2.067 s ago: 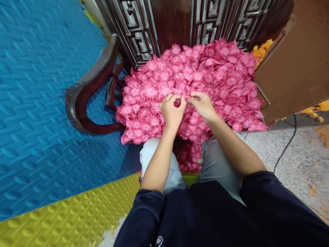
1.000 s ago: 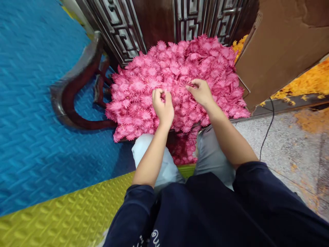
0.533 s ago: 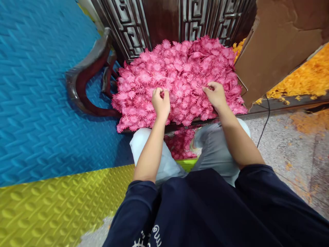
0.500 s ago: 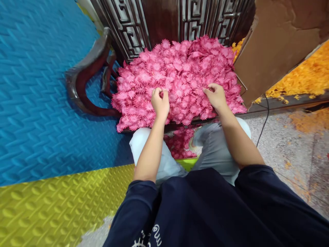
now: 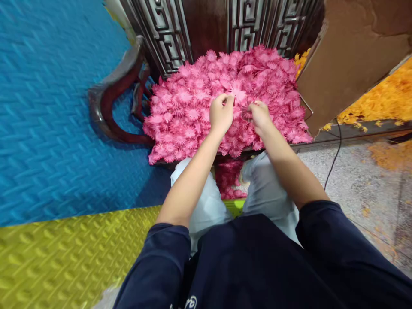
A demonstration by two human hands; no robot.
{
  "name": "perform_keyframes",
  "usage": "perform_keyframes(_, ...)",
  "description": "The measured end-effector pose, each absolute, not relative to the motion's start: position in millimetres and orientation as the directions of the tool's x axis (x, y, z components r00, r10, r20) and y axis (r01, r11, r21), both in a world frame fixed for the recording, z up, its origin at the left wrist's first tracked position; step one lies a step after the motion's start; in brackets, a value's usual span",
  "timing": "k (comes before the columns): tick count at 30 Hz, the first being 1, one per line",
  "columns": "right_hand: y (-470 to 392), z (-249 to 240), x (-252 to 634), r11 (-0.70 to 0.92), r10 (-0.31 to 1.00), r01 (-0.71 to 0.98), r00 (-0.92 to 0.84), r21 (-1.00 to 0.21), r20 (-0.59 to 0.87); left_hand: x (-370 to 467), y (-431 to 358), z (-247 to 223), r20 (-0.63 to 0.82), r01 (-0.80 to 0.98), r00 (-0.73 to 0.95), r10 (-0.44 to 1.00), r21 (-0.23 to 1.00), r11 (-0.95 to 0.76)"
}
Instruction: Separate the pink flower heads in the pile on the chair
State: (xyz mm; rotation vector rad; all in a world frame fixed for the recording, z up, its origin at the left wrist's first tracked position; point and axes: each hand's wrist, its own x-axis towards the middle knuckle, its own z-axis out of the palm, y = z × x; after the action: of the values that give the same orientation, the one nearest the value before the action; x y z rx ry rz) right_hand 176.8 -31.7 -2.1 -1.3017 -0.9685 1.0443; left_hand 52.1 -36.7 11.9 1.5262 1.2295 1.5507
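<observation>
A thick heap of pink artificial flowers [image 5: 193, 113] covers the seat of a dark carved wooden bench [image 5: 206, 25]. Over the middle of the heap, my left hand [image 5: 222, 112] is closed in a pinch, with a lighter pink flower [image 5: 237, 94] at its fingertips. Just to the right, my right hand [image 5: 260, 116] is pinched too, its fingertips near a blurred pink flower; whether it grips that flower is too small to tell. A small gap separates the two hands.
The bench's curved armrest [image 5: 111, 92] stands at the left over blue matting [image 5: 58, 111]. On the right, brown cardboard [image 5: 347, 64] leans beside orange petals [image 5: 383, 101]. A black cable [image 5: 337, 150] hangs to the floor. More pink flowers [image 5: 229, 176] lie below, between my knees.
My left hand has moved right and slightly up, and a flower now shows at its fingertips. My right hand has shifted a little left, so the hands are closer together.
</observation>
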Motion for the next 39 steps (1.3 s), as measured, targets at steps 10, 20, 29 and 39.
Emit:
perform_keyframes(10,9,20,140,-0.037,0.987,-0.29,0.139,-0.956,-0.08,56,-10,6,0.273,0.111,-0.381,0.883,0.962,-0.249)
perform_keyframes(20,14,18,156,0.076,0.997,-0.217,-0.003,-0.973,0.079,68,7,5,0.112,-0.02,-0.503,0.857,0.99,-0.141)
perform_keyframes(29,19,23,167,0.073,0.997,-0.15,0.007,-0.986,0.073,68,6,14,-0.063,-0.331,-0.427,0.902,0.939,-0.091)
perform_keyframes(39,12,25,151,0.002,0.999,-0.222,-0.051,-0.975,0.013,51,-1,4,0.17,-0.09,-0.452,0.876,0.968,-0.234)
